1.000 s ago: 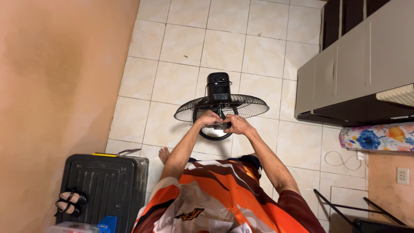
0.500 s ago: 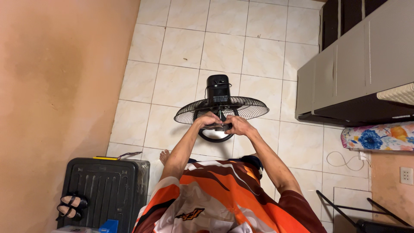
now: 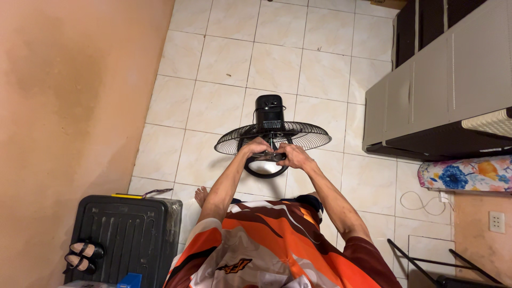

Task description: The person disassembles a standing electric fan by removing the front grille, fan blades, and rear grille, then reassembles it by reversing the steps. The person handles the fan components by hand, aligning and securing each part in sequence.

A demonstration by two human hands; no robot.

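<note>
Both my hands, left [image 3: 255, 148] and right [image 3: 292, 156], stay pinched on the fan's hub [image 3: 271, 156] above the grille [image 3: 273, 137]; nothing has shifted.

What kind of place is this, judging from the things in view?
Probably a room in a home: a tiled floor, grey cabinets, a black suitcase, and a standing fan that both hands grip.

I see a short-sleeved jersey [image 3: 266, 245] in orange, white and dark maroon swirls with a dark emblem, bare forearms, one bare foot [image 3: 201, 196].
</note>
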